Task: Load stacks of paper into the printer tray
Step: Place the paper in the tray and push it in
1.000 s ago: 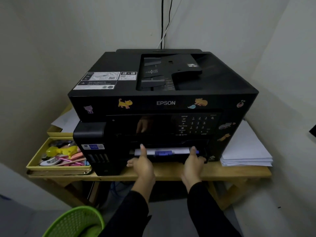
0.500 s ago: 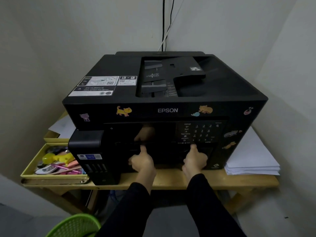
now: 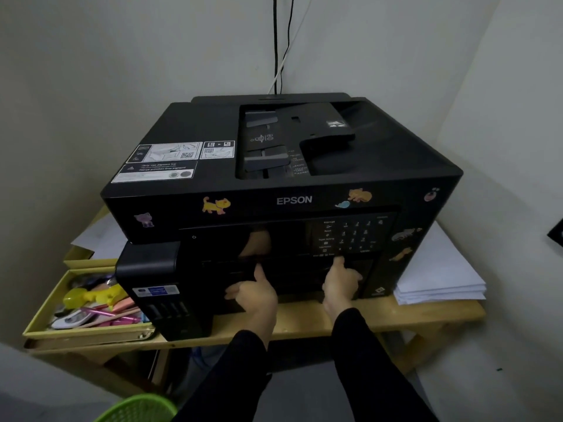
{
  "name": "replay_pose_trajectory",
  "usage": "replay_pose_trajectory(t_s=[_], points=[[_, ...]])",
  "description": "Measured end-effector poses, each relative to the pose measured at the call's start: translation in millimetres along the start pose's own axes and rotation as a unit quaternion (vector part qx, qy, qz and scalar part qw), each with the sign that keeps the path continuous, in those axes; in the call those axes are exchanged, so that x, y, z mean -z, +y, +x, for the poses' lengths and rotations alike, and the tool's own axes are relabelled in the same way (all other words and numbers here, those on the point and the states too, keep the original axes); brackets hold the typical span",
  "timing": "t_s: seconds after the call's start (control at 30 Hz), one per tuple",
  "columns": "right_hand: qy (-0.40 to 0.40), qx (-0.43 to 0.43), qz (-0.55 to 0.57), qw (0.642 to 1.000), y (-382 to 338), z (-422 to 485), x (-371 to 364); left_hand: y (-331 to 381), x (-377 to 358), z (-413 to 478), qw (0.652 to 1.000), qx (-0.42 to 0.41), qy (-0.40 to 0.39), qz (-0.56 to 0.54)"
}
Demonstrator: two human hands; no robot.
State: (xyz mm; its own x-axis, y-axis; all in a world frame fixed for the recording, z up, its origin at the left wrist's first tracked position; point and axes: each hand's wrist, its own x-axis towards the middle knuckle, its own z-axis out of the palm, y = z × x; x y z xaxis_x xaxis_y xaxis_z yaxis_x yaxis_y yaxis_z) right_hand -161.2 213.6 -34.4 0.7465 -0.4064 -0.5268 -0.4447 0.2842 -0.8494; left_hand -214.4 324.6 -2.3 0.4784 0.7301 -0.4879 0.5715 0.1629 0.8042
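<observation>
A black Epson printer (image 3: 283,166) with cat stickers stands on a wooden table (image 3: 396,316). Its paper tray (image 3: 292,280) sits flush in the lower front, and no paper shows in it. My left hand (image 3: 254,295) presses the tray's left part, thumb up. At the tray's right part my right hand (image 3: 341,283) presses flat, thumb pointing up toward the keypad. A stack of white paper (image 3: 438,278) lies on the table to the right of the printer.
A yellow box (image 3: 42,327) of pens and small items sits left of the printer, with loose sheets (image 3: 100,239) behind it. A green basket (image 3: 137,411) stands on the floor at lower left. Walls close in on both sides; cables (image 3: 278,44) run up behind.
The tray, open with white paper and a blue guide showing a second ago, has been pushed fully into the printer. Both hands moved forward with it and still rest on its front.
</observation>
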Motion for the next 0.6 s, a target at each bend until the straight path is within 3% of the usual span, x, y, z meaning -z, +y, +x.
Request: replay_pose_trajectory(t_s=[0.17, 0.27, 0.43, 0.6], points=[[0.03, 0.053, -0.074, 0.995, 4, -10, 10, -18, 12, -10, 0.989, -0.077, -0.064, 0.111], [0.072, 0.103, -0.1, 0.987, 19, -20, 12, -40, 16, -14, 0.962, -0.135, -0.136, 0.192], [0.165, 0.152, -0.144, 0.964, 28, -26, 21, -53, 14, -27, 0.869, -0.307, -0.23, 0.313], [0.192, 0.206, -0.163, 0.945, 20, -8, 60, -39, -15, -44, 0.77, -0.382, -0.375, 0.348]])
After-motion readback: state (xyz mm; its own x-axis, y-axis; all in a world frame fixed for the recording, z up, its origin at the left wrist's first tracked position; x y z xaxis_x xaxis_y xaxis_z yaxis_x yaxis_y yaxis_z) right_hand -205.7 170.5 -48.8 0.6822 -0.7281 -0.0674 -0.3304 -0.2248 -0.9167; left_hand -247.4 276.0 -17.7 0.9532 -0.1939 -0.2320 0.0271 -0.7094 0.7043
